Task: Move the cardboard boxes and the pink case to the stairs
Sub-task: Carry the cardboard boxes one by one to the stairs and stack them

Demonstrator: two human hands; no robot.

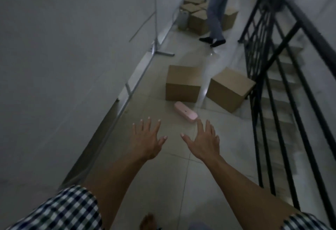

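both bare forearms reach forward and down from rolled checked sleeves [69, 209]. the left hand [147, 139] and right hand [201, 140] hang side by side, apart, palms down, fingers spread wide and straight, thumbs pointing inward toward each other, gripping nothing.

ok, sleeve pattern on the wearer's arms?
Checked sleeves, dark blue or black on white, rolled up at both arms. Head view.
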